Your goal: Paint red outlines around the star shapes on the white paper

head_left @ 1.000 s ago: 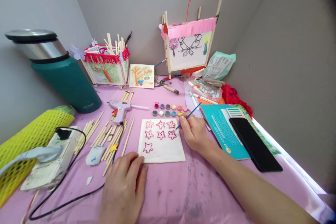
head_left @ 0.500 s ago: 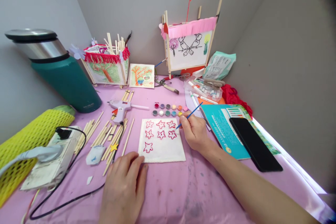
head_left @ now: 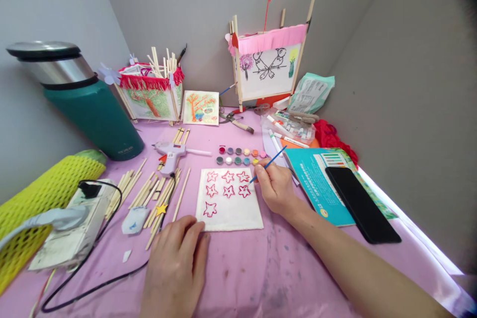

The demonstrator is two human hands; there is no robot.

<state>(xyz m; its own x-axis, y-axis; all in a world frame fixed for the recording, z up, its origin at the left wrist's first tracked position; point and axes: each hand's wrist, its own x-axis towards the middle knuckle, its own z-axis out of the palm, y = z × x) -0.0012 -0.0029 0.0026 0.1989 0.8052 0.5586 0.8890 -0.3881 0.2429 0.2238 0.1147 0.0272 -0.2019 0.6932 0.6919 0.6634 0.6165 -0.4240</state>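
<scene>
Head camera looks down on a counter (head_left: 261,278) covered in a pink, paint-flecked sheet. Right hand (head_left: 276,188) has its fingers pressed together around a thin blue paintbrush (head_left: 269,164), pinching it near the lower end; the brush slants up and to the right, and its tip sits at the right edge of a white square cloth (head_left: 229,199), just beside the rightmost star in the middle row. Seven stars outlined in red show on the cloth: three in the top row, three in the middle, one at lower left. Left hand (head_left: 177,267) lies flat on the counter with its fingers loosely spread, and its fingertips touch the near left corner of the cloth, holding nothing.

Just beyond the cloth stand two short rows of small paint pots (head_left: 240,155). To the left of them lies a white glue gun (head_left: 172,153), with loose wooden sticks (head_left: 156,191) scattered below it and a small yellow star among them. A power strip (head_left: 70,226) with a black cable sits at the far left, near a yellow mesh roll (head_left: 44,194) and a green flask (head_left: 84,104). Right of the painting hand lies a teal book (head_left: 311,179) with a black phone (head_left: 361,203) resting on it. At the back stand two paper lanterns, one with a red fringe (head_left: 149,90) and one with a pink fringe (head_left: 269,62).
</scene>
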